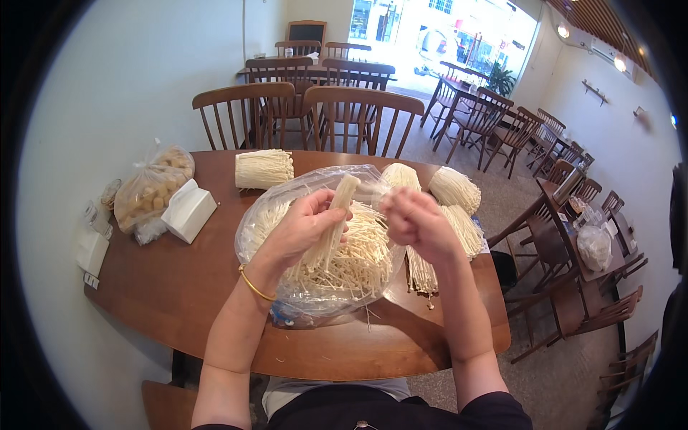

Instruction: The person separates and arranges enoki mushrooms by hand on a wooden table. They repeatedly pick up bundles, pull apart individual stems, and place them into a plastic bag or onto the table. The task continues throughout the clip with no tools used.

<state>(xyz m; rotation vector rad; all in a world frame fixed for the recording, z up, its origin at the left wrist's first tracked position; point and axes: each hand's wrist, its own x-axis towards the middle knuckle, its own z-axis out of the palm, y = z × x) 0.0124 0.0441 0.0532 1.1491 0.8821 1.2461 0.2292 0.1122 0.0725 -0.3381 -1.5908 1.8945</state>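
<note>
My left hand (pixel 314 223) grips a slim bunch of enoki mushrooms (pixel 339 201), tilted with its cut end up. Below it, a large clear plastic bag (pixel 258 199) lies spread on the wooden table, heaped with loose enoki strands (pixel 360 263). My right hand (pixel 416 220) is raised over the bag's right side, fingers curled and blurred by motion. A pale wisp shows at its fingertips; whether the fingers hold it is unclear. Whole enoki clusters lie to the right, among them one at the back (pixel 456 191) and one beside my wrist (pixel 463 231).
Another enoki cluster (pixel 264 169) lies at the table's back left. A tied bag of pale brown chunks (pixel 156 185) and a white tissue box (pixel 189 211) stand by the left wall. Wooden chairs (pixel 363 110) line the table's far edge.
</note>
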